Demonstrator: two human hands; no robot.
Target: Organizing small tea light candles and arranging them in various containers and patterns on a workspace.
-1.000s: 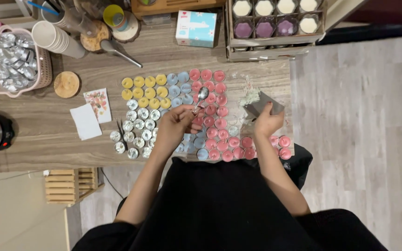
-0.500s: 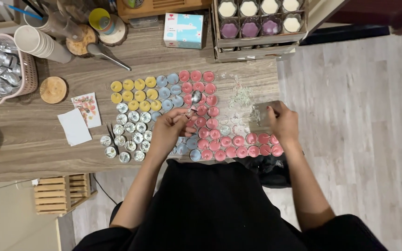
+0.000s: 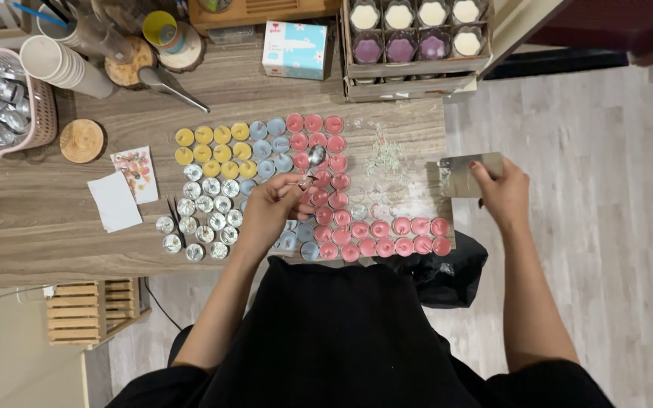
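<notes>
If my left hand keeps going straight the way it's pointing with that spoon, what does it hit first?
Probably the pink tealight candles: the left hand holds a small metal spoon angled up and right, its bowl already above them. Height above the candles is unclear.

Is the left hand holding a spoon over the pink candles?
Yes, the left hand grips a metal spoon whose bowl lies above the pink candles.

Left hand (image 3: 270,211) grips spoon (image 3: 313,162) over pink tealights (image 3: 345,200); right hand (image 3: 502,193) grips metal scraper (image 3: 462,174).

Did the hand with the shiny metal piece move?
Yes. The right hand with the metal piece slid to the right, from over the pink candles out to the table's right edge.
</notes>
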